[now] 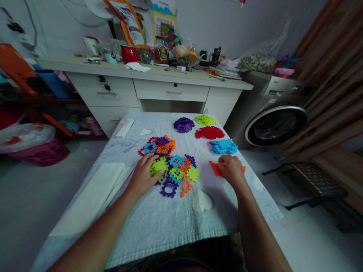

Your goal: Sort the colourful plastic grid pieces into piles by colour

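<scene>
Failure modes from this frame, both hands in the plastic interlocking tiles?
1. The blue pile sits near the right edge of the table; a bump from the right hand, just below it at the orange pile, might spill tiles.
2. Toothed tiles overlap in the mixed pile; they may snag under the left hand.

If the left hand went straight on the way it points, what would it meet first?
The left hand would likely meet the lime-green piece between its thumb and fingers first, though one view leaves unclear whether it would pass above.
</scene>
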A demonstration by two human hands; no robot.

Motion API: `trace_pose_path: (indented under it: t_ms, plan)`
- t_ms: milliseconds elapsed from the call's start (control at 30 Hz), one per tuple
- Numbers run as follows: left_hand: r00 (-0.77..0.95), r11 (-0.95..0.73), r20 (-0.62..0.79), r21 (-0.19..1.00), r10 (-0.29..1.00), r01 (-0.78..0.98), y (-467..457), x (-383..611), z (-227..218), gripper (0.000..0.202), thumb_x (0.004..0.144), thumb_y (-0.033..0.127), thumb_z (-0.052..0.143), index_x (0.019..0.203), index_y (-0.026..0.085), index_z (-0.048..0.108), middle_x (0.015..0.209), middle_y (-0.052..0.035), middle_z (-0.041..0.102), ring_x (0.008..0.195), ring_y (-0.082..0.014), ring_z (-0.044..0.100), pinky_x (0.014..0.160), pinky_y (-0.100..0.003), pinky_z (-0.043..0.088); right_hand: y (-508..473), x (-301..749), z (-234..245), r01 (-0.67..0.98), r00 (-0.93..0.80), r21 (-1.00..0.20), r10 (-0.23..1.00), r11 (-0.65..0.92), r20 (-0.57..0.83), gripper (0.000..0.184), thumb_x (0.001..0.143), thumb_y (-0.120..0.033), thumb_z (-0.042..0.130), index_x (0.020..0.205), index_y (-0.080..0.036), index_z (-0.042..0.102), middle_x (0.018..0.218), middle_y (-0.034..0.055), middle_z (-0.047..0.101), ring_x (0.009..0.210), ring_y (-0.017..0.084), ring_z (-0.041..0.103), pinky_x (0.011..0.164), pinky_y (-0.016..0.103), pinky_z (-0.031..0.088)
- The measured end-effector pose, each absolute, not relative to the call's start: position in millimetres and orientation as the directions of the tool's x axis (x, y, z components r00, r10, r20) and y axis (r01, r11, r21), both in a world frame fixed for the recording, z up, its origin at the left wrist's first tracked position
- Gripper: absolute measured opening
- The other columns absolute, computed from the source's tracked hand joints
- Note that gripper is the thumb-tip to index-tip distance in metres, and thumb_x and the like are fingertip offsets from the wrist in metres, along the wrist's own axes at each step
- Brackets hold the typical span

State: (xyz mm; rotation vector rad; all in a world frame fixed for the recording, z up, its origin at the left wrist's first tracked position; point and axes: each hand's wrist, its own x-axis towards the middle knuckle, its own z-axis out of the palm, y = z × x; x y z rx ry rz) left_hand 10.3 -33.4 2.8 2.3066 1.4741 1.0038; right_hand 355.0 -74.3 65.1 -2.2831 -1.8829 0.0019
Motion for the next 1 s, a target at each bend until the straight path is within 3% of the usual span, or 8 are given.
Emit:
trace_pose_path:
  t_ms: [100,367,500,633,800,1000]
  plan:
    - [0.252,-0.467,0.437,0.502,0.863,0.728,-33,10,3,0.047,0.083,0.042,0.059,0.125,0.021,0.054,0.135,-0.0112,0.048,0.128,-0.03,0.046,0.111,-0.049,0.037,-72,348,72,0.98,0.175,-0.123,0.972,-0.157,0.156,0.018,0.084,-0.024,0.058,0.097,-0.019,0.07,0.106,0.0117,0.067,0.097,0.026,0.057,0.083,0.035,0.038]
    - [0.251,-0.462,0.432,0.501,0.866,0.732,-36,10,4,0.047,0.082,0.041,0.06,0.124,0.022,0.055,0.135,-0.0112,0.048,0.126,-0.0308,0.046,0.109,-0.051,0.038,-47,292,66,0.935,-0.16,-0.3,0.979,0.191,0.125,0.024,0.087,-0.02,0.058,0.108,-0.018,0.068,0.108,0.0124,0.069,0.102,0.026,0.059,0.093,0.038,0.039]
    - [0.26,-0.461,0.42,0.5,0.87,0.733,-37,10,4,0.046,0.083,0.041,0.059,0.124,0.021,0.055,0.135,-0.0114,0.049,0.126,-0.0304,0.047,0.108,-0.05,0.038,-36,277,46,0.919,-0.148,-0.352,0.983,0.177,0.108,0.041,0.084,-0.011,0.054,0.124,-0.015,0.059,0.119,0.0149,0.065,0.107,0.025,0.058,0.095,0.036,0.04]
    - [0.271,-0.466,0.411,0.512,0.87,0.721,-36,11,3,0.048,0.083,0.04,0.059,0.125,0.019,0.054,0.133,-0.0121,0.049,0.125,-0.0298,0.048,0.107,-0.048,0.04,-30,281,35,0.88,-0.166,-0.433,0.98,0.198,0.11,0.039,0.08,-0.012,0.057,0.119,-0.016,0.061,0.115,0.0117,0.064,0.104,0.021,0.058,0.093,0.032,0.043]
    - [0.273,-0.472,0.413,0.527,0.869,0.707,-31,14,4,0.048,0.083,0.037,0.059,0.127,0.019,0.053,0.132,-0.0119,0.051,0.124,-0.0285,0.048,0.107,-0.047,0.04,-25,286,28,0.826,-0.034,-0.551,0.986,0.12,0.164,0.044,0.075,-0.016,0.06,0.119,-0.014,0.06,0.111,0.0106,0.063,0.089,0.017,0.06,0.084,0.029,0.046]
    - [0.255,-0.45,0.396,0.547,0.882,0.706,-29,14,6,0.048,0.083,0.036,0.059,0.128,0.021,0.051,0.132,-0.0106,0.051,0.123,-0.028,0.049,0.106,-0.047,0.041,-10,283,39,0.808,-0.002,-0.583,0.99,0.082,0.138,0.036,0.072,-0.015,0.058,0.108,-0.017,0.064,0.089,0.0029,0.063,0.075,0.015,0.058,0.074,0.027,0.046]
